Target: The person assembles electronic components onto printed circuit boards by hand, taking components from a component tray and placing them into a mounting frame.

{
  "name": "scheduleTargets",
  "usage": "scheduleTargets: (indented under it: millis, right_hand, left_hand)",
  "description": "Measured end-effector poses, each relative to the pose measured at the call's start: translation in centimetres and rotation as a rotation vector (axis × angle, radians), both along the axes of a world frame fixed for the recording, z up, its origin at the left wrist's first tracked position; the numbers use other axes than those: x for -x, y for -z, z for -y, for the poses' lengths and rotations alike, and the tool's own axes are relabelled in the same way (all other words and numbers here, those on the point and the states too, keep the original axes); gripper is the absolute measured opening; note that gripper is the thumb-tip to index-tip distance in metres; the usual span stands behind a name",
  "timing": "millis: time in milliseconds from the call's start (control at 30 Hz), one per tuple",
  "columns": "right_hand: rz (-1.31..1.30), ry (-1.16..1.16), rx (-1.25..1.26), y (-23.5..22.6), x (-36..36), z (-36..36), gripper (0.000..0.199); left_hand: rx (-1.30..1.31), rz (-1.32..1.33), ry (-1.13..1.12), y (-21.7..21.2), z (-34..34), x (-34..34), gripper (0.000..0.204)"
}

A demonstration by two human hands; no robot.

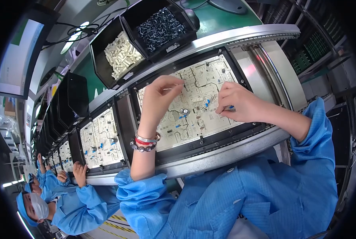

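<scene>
the left hand (159, 92) hangs over the pale circuit board (194, 103), its grip pinched shut: thumb and forefinger meet at the tips just above the board's upper middle. what sits between them is too small to tell, probably a tiny part held by its body so the leads can point down.

the right hand (236, 102) rests its heel on the board's right side, which likely steadies it for fine work. its grip is curled closed around small blue components (230, 107), one peeking out below the knuckles, kept in the palm as a ready supply. between the two grips stand more blue parts (206, 103) and two dark round capacitors (183, 112), already seated upright in the board.

the board lies in a black carrier frame (210, 139) on the curved metal conveyor rail (226, 153), so it stays fixed while parts go in. beyond the left grip, tilted toward the person for easy reach, are a bin of white connectors (122, 55) and a bin of dark parts (160, 26). further along the rail lies a second board (100, 139), with a co-worker's hand (80, 172) at its edge.
</scene>
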State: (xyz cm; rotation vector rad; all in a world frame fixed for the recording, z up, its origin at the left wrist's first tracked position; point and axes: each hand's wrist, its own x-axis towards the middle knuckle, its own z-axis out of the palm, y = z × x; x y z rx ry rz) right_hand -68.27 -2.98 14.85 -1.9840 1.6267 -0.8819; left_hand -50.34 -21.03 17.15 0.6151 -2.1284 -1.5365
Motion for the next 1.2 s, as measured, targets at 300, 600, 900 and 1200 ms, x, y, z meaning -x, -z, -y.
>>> scheduleTargets:
  millis: [300, 600, 900, 1200]
  right_hand:
    - [-0.020, 0.056, 0.033, 0.5, -0.2, -0.1, 0.009]
    - [-0.257, -0.017, 0.273, 0.7, -0.9, -0.2, 0.008]
    - [-0.402, -0.093, 0.419, 1.7, -1.3, -0.2, 0.011]
    - [-0.035, 0.084, 0.240, -0.8, 2.1, 0.5, 0.023]
  left_hand:
    - [0.516, 0.218, 0.283, 0.5, -2.5, 0.8, 0.023]
    - [0.529, 0.232, 0.245, 1.1, -2.7, 1.1, 0.012]
    - [-0.059, 0.041, 0.111, 0.2, -2.4, 1.2, 0.012]
    - [-0.458, -0.195, 0.187, -0.3, -1.9, 1.7, 0.028]
